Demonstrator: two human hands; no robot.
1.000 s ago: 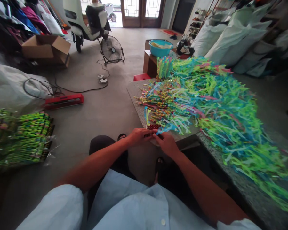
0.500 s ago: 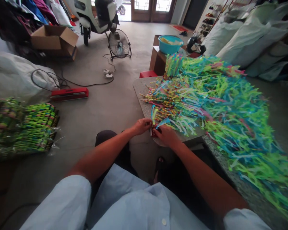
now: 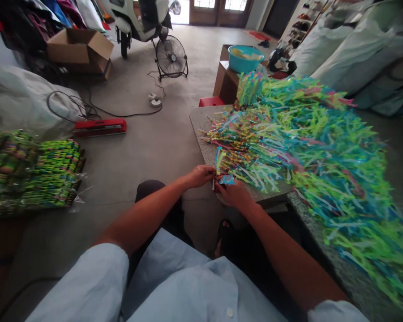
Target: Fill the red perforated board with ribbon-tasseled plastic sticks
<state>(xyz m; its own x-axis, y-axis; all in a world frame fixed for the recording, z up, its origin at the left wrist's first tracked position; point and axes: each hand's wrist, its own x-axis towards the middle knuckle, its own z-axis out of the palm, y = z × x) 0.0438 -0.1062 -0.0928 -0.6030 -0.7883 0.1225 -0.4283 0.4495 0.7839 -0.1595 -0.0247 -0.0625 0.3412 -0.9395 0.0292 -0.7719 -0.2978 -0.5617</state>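
My left hand [image 3: 200, 175] and my right hand [image 3: 232, 193] meet at the near corner of a grey stone table [image 3: 201, 120]. Both are closed on a small red beaded piece with a blue ribbon tail [image 3: 223, 180], pinched between their fingers. Just beyond them lies a huge heap of green, blue and pink ribbon pieces [image 3: 309, 138] that covers most of the table top. The nearest ribbon ends almost touch my fingers.
On the floor at left lie bagged bundles of the same ribbon pieces [image 3: 33, 174], a red bar-shaped tool [image 3: 100, 127] with a cord, a big white sack [image 3: 16, 103] and a cardboard box [image 3: 80, 49]. A floor fan [image 3: 171, 57], a scooter and a teal basin [image 3: 243, 58] stand farther back.
My hands have shifted slightly up toward the table corner, and the blue ribbon tail now sticks out between them. The camera view has tilted a little.
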